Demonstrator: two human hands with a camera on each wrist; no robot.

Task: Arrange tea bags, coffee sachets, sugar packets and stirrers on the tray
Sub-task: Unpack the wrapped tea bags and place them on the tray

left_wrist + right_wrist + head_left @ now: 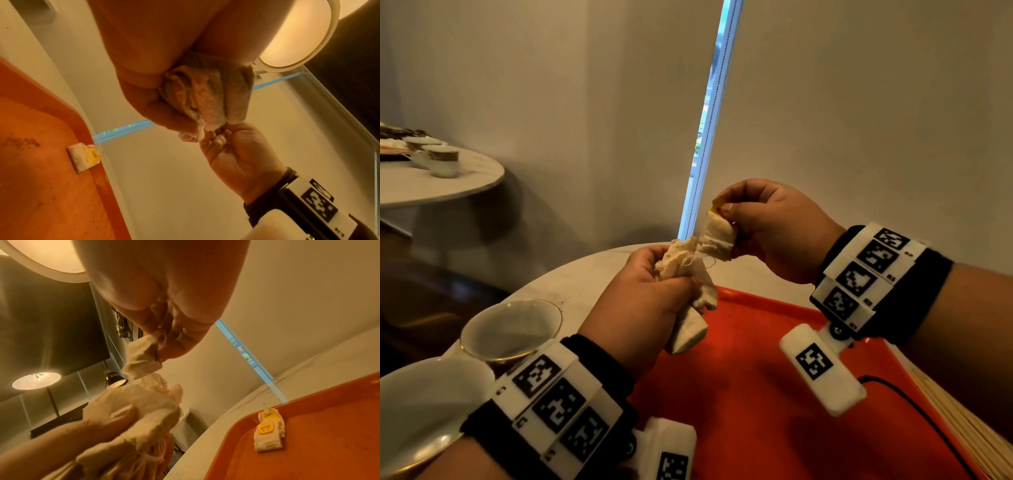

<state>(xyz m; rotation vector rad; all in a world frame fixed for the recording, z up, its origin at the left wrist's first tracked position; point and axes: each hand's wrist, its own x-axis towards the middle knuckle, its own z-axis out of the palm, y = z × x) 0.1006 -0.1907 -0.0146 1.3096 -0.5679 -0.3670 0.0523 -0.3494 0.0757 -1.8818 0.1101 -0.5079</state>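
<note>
— Papery tea bags: where were they held?
— A bunch of tea bags (690,291) was clenched in the left hand (650,301); one tea bag (717,238) was pinched by the right hand (767,228).
— And the orange tray (329,443)?
— Two tagged bags (269,431) were counted at its corner.

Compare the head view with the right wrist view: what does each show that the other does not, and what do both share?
Head only: two white cups and wooden stirrers flanking the tray.

Right wrist only: tea bags with yellow tags lying in the tray's corner.

Both: the orange tray, the left hand gripping a bunch of tea bags, the right hand pinching one tea bag.
</note>
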